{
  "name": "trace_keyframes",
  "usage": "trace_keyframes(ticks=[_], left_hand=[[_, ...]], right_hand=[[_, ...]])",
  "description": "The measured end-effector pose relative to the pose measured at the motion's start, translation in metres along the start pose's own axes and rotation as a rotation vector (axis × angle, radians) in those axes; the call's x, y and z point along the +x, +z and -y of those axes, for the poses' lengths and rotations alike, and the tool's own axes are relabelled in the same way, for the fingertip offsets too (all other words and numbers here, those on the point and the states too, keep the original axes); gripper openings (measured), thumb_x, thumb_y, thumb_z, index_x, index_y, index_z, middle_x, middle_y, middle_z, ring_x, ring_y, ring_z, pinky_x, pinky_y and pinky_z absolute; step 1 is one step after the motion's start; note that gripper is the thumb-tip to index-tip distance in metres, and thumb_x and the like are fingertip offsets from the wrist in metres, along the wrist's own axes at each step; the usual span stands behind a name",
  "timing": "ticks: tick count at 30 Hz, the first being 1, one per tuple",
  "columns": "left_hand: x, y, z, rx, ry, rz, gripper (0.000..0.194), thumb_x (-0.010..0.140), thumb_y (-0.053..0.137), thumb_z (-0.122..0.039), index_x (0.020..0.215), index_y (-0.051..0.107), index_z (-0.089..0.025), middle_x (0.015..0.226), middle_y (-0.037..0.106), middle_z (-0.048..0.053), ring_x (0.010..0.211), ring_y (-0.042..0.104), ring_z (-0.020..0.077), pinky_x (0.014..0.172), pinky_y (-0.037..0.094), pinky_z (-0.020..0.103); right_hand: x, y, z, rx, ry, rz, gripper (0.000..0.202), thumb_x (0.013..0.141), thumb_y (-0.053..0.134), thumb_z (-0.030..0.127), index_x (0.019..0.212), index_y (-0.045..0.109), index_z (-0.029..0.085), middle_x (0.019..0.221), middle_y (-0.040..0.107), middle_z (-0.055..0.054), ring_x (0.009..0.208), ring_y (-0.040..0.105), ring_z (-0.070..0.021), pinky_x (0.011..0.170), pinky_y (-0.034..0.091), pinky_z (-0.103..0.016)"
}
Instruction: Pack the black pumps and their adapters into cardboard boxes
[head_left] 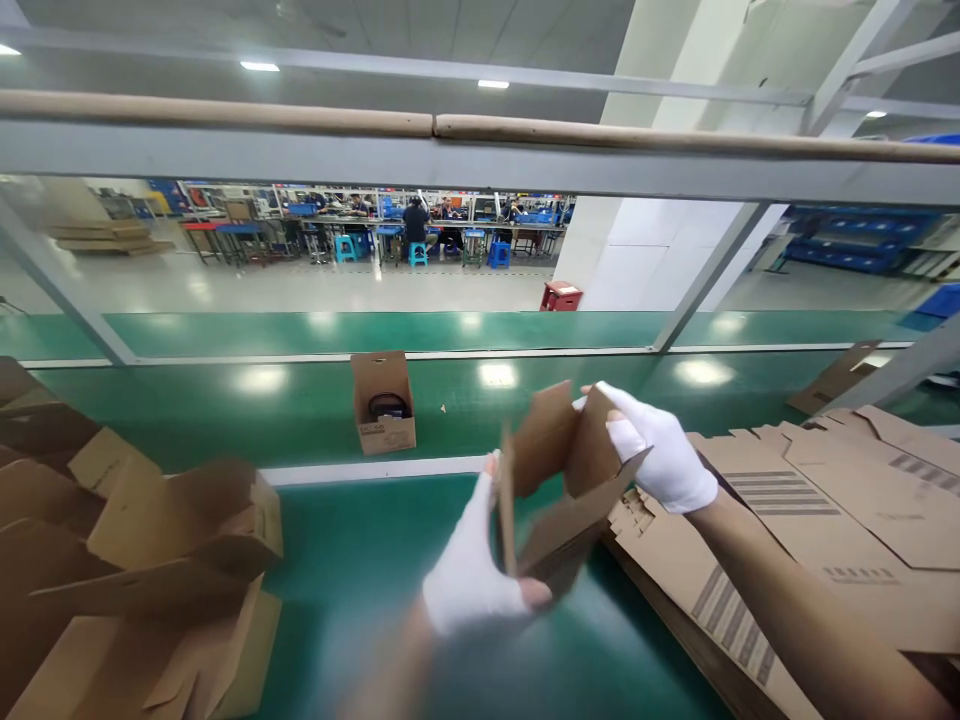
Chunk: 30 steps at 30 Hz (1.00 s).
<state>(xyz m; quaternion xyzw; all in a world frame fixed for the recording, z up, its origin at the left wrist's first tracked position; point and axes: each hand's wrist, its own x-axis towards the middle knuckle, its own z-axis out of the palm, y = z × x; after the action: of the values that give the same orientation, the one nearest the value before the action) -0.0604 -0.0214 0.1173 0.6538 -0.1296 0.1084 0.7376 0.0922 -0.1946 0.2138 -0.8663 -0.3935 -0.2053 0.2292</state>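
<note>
Between my two white-gloved hands is a brown cardboard box (574, 520), unfolded into a square shape and tilted above the green work surface. My left hand (484, 570) grips its left side, with bare fingertips showing beyond the glove. At the upper right, my right hand (652, 445) has its fingers closed on the box's far right panel. Whether the bottom is folded in cannot be made out. Past my left hand, a small open carton (386, 435) stands upright with a dark, cable-like item inside.
Flat cardboard blanks (840, 520) are stacked at the right. Several opened boxes (187, 530) pile up at the left. A white strip (375, 468) crosses the green surface (345, 590). A metal frame bar (480, 165) spans overhead. People sit at far benches.
</note>
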Motion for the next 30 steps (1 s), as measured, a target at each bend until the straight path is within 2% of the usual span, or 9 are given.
trace_keyframes(ticks=[3, 5, 8, 11, 15, 20, 25, 28, 30], left_hand=[[0.009, -0.022, -0.011, -0.17, 0.042, -0.101, 0.123, 0.06, 0.078, -0.057, 0.147, 0.0, -0.017, 0.151, 0.023, 0.017, 0.138, 0.026, 0.0327, 0.114, 0.029, 0.047], [0.013, -0.029, -0.016, -0.176, 0.035, -0.124, 0.121, 0.06, 0.078, -0.056, 0.147, 0.004, -0.016, 0.149, 0.027, 0.017, 0.137, 0.028, 0.0332, 0.113, 0.031, 0.046], [0.015, -0.034, -0.019, -0.194, 0.004, -0.134, 0.11, 0.066, 0.073, -0.057, 0.146, 0.01, -0.017, 0.148, 0.031, 0.015, 0.135, 0.031, 0.0344, 0.111, 0.033, 0.048], [0.014, -0.036, -0.018, -0.19, -0.005, -0.172, 0.095, 0.073, 0.07, -0.05, 0.146, 0.015, -0.021, 0.147, 0.034, 0.011, 0.135, 0.032, 0.0301, 0.112, 0.033, 0.043], [0.012, -0.037, -0.018, -0.275, -0.006, -0.151, 0.084, 0.077, 0.069, -0.042, 0.143, 0.022, -0.023, 0.144, 0.038, 0.009, 0.131, 0.038, 0.0285, 0.109, 0.037, 0.04], [0.008, -0.041, -0.015, -0.214, -0.045, -0.268, 0.085, 0.074, 0.071, -0.042, 0.141, 0.024, -0.02, 0.145, 0.036, 0.012, 0.131, 0.038, 0.0312, 0.108, 0.038, 0.043], [0.006, -0.041, -0.008, -0.115, -0.064, -0.304, 0.097, 0.069, 0.072, -0.048, 0.144, 0.017, -0.019, 0.148, 0.03, 0.015, 0.131, 0.037, 0.0341, 0.108, 0.037, 0.048], [0.002, -0.037, -0.008, 0.105, -0.039, -0.299, 0.101, 0.067, 0.071, -0.046, 0.146, 0.013, -0.018, 0.149, 0.025, 0.017, 0.134, 0.031, 0.0368, 0.11, 0.033, 0.053], [-0.002, -0.034, -0.013, 0.296, -0.047, -0.268, 0.106, 0.066, 0.069, -0.043, 0.147, 0.006, -0.017, 0.152, 0.018, 0.018, 0.138, 0.022, 0.0383, 0.111, 0.027, 0.057]], right_hand=[[-0.002, 0.005, 0.005, 0.409, -0.022, 0.182, 0.037, 0.094, 0.026, 0.031, 0.115, 0.053, 0.016, 0.105, 0.067, -0.007, 0.091, 0.065, -0.02, 0.081, 0.053, -0.032], [-0.003, 0.008, 0.011, 0.471, -0.018, 0.262, 0.037, 0.096, 0.027, 0.032, 0.114, 0.055, 0.017, 0.108, 0.066, -0.007, 0.092, 0.065, -0.0199, 0.08, 0.054, -0.031], [-0.005, 0.008, 0.021, 0.353, -0.026, 0.016, 0.037, 0.097, 0.028, 0.03, 0.12, 0.053, 0.017, 0.115, 0.063, -0.009, 0.106, 0.06, -0.0219, 0.096, 0.048, -0.038], [-0.006, 0.001, 0.036, 0.122, -0.255, -0.276, 0.037, 0.095, 0.036, 0.025, 0.129, 0.045, 0.016, 0.125, 0.056, -0.013, 0.118, 0.051, -0.0246, 0.103, 0.04, -0.043], [-0.003, -0.007, 0.058, -0.309, -0.56, -0.026, 0.044, 0.089, 0.054, 0.035, 0.127, 0.049, 0.011, 0.128, 0.051, -0.016, 0.124, 0.039, -0.0357, 0.101, 0.036, -0.053], [0.008, -0.005, 0.069, -0.337, -0.582, 0.14, 0.064, 0.086, 0.056, 0.054, 0.124, 0.05, 0.004, 0.118, 0.054, -0.019, 0.118, 0.04, -0.0361, 0.102, 0.032, -0.053], [0.01, 0.007, 0.067, -0.284, -0.56, 0.334, 0.064, 0.081, 0.058, 0.062, 0.116, 0.055, 0.009, 0.095, 0.061, -0.011, 0.092, 0.053, -0.0258, 0.105, 0.027, -0.048], [0.006, 0.016, 0.063, -0.164, -0.566, 0.566, 0.053, 0.082, 0.055, 0.064, 0.103, 0.058, 0.016, 0.075, 0.058, -0.003, 0.072, 0.053, -0.0199, 0.083, 0.04, -0.035], [0.004, 0.016, 0.062, -0.134, -0.572, 0.678, 0.043, 0.083, 0.056, 0.06, 0.096, 0.059, 0.019, 0.07, 0.056, -0.001, 0.066, 0.052, -0.018, 0.063, 0.036, -0.027]])
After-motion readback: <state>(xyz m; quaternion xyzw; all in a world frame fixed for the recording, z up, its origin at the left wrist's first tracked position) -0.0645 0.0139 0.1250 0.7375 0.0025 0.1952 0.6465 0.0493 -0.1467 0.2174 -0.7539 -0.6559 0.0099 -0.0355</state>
